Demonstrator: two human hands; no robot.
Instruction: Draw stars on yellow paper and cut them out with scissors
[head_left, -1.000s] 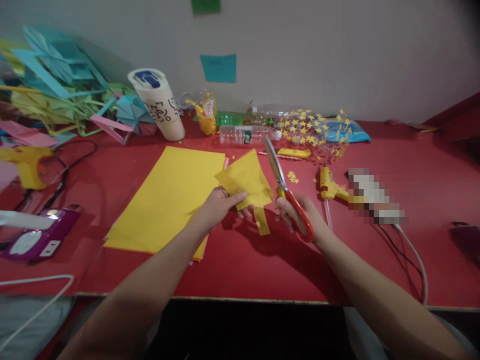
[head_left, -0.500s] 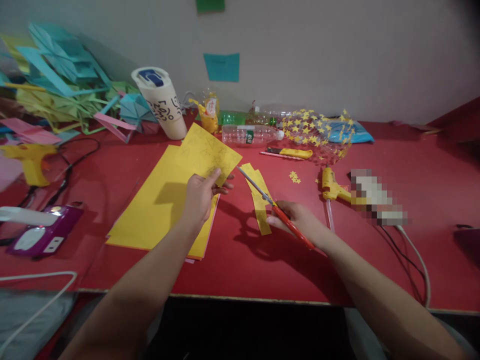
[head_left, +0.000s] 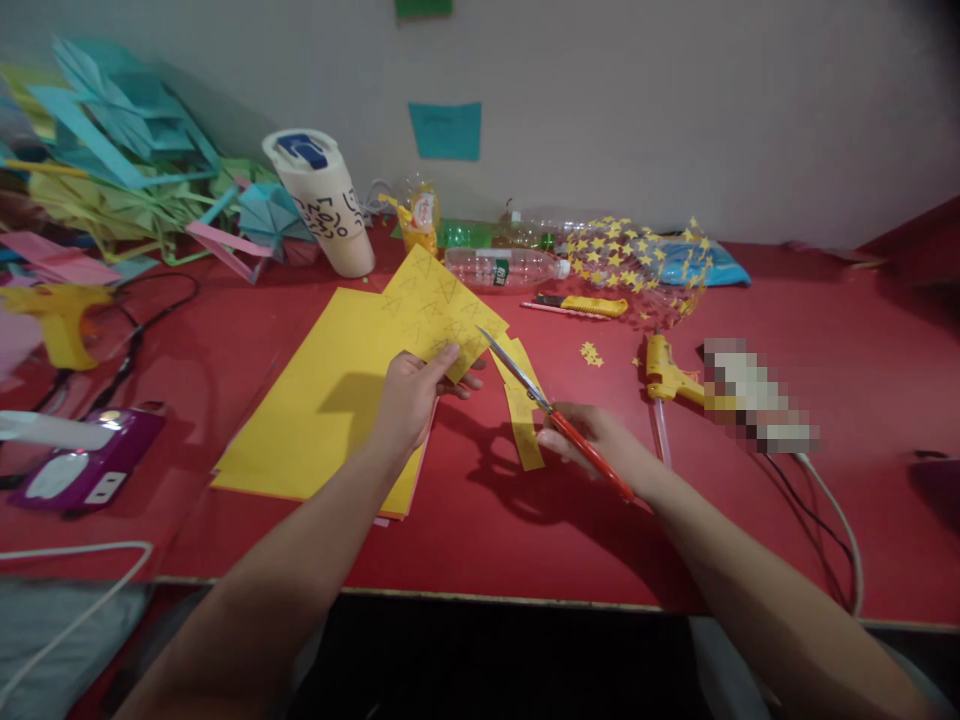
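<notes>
My left hand [head_left: 420,395] pinches the lower corner of a yellow sheet of paper [head_left: 431,305] that has star outlines drawn on it. In my right hand [head_left: 589,440] are red-handled scissors [head_left: 574,437], whose blades reach over the right corner of that sheet. Whether the blades are parted I cannot tell. Below the held sheet lies a stack of yellow paper [head_left: 300,430]. Yellow paper strips [head_left: 523,430] rest on the table under the scissors, and small cut-out yellow stars [head_left: 591,354] lie farther right.
A yellow glue gun [head_left: 660,368] lies right of my right hand. At the back are a utility knife [head_left: 592,306], a clear plastic bottle [head_left: 502,268] and a white tumbler [head_left: 322,205]. Folded paper shapes [head_left: 135,130], another glue gun [head_left: 60,320] and a purple power strip [head_left: 90,460] fill the left.
My left hand has brought the star-marked sheet to the right and tilted it, so its corner now sits beneath the scissor blades. The right hand has barely moved.
</notes>
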